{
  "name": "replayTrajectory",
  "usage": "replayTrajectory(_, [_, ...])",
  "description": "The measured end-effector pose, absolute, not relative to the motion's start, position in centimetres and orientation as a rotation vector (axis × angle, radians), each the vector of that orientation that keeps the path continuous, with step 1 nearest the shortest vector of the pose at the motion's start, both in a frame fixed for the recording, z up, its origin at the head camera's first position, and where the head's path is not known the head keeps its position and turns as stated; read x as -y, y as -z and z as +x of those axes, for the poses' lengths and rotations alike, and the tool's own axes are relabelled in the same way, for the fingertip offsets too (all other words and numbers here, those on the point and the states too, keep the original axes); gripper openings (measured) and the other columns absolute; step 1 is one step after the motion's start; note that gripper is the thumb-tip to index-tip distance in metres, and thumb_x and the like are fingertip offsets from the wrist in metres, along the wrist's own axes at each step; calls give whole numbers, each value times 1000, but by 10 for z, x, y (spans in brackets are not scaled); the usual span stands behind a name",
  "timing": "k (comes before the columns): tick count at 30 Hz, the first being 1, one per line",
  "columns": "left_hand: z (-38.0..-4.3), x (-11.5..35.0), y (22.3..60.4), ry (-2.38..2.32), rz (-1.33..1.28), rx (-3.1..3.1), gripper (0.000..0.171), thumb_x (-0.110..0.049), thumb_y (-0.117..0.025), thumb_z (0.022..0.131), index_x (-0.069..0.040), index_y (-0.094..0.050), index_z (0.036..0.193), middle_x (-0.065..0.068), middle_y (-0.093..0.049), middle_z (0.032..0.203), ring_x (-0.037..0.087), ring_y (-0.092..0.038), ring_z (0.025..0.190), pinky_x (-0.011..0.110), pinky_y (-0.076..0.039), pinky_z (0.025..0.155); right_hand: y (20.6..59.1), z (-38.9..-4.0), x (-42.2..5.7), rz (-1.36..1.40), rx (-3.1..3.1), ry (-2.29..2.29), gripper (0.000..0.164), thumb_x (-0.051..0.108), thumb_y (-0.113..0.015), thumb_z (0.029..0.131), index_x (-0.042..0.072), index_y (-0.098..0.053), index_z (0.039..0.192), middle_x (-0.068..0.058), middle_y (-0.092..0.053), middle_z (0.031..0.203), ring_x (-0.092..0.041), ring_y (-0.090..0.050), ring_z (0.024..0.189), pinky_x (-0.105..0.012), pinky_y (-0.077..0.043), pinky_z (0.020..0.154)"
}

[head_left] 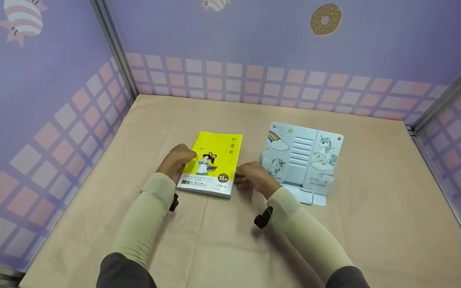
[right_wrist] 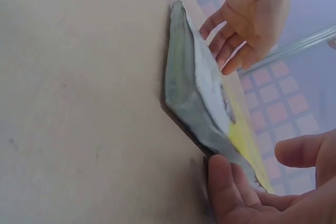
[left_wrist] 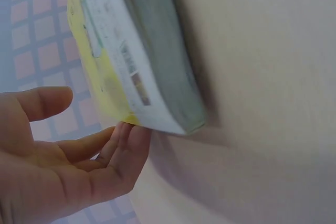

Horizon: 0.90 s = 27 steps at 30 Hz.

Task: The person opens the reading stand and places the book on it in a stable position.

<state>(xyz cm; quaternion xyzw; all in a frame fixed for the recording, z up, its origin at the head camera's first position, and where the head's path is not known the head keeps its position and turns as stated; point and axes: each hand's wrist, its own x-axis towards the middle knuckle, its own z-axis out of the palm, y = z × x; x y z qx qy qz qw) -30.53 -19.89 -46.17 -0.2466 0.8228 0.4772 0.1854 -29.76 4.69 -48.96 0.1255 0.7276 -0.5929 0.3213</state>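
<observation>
A yellow book (head_left: 216,154) with a white lower band and a drawn child on its cover lies on the cloth, front up. My left hand (head_left: 177,160) is at the book's left edge. In the left wrist view its fingertips (left_wrist: 137,137) meet that edge, with the thumb raised apart from the cover. At the opposite edge is my right hand (head_left: 256,177); its fingertips (right_wrist: 223,174) touch the page side, and the thumb stands off the book. Just right of that hand is a pale blue bookstand (head_left: 304,160) with unicorn and rainbow pictures, partly behind the hand.
A beige cloth (head_left: 378,224) covers the table. Purple panels (head_left: 254,36) with pink and white checks rise at the back and both sides, joined by metal posts (head_left: 112,44). Black straps (head_left: 263,218) hang at the wrists.
</observation>
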Motion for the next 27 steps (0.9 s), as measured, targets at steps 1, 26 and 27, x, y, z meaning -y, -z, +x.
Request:
replayTrajectory(1, [-306,200,462,-1320,-706,-2325,26,-11,-50,79,-5,-44,103,8,-42,90,21,-43,74,28,-35,59,489,-297,-46,326,-1896,1576,25,16,-55,92,3,-63,111,-9,-69,96,-20,-65,81,-35,-57,81])
replayTrajectory(26, [-314,203,426,-1463,-504,-2332,45,-4,-52,92,-12,-44,136,10,-55,129,24,-58,108,38,-50,96,437,-280,-51,-23,-2429,1699,39,18,-57,91,20,-47,128,-13,-63,101,-25,-69,82,-30,-53,61])
replayTrajectory(27, [-314,200,422,-1486,-497,-2337,44,-4,-52,93,-13,-44,135,10,-54,131,25,-58,110,39,-51,96,434,-280,-54,-35,-2468,1687,38,19,-57,91,21,-47,129,-12,-63,100,-23,-69,81,-29,-53,60])
